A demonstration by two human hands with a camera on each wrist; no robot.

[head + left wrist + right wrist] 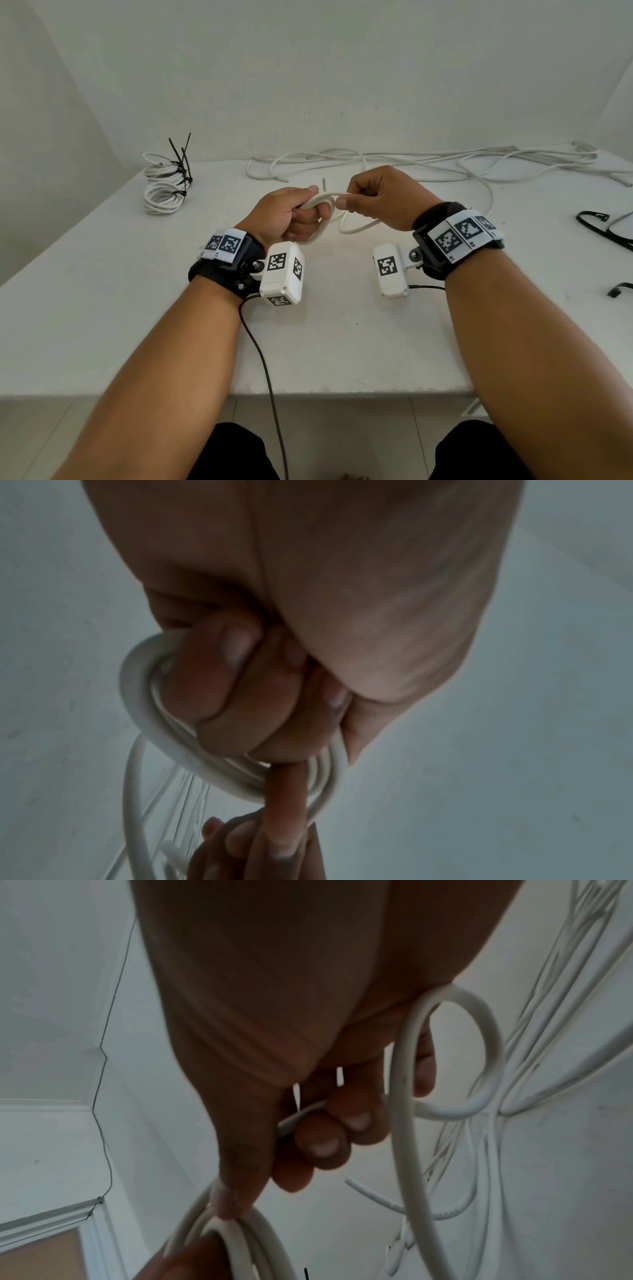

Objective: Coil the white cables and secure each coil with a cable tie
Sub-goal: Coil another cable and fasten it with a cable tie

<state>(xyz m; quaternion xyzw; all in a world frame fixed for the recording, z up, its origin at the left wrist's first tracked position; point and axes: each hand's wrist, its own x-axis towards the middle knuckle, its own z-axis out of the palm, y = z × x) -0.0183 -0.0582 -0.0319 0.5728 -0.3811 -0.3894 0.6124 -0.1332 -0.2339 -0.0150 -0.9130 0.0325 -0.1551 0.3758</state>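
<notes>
Left hand (284,216) is gripping the small coil (320,205) at table centre while right hand (380,198) is pinching the cable (363,228), feeding another loop; slack trailing toward 1 o'clock needs drawing in next, I'd say.

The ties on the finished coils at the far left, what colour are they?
Black ties on the white finished coils; the head view shows them best.
</notes>
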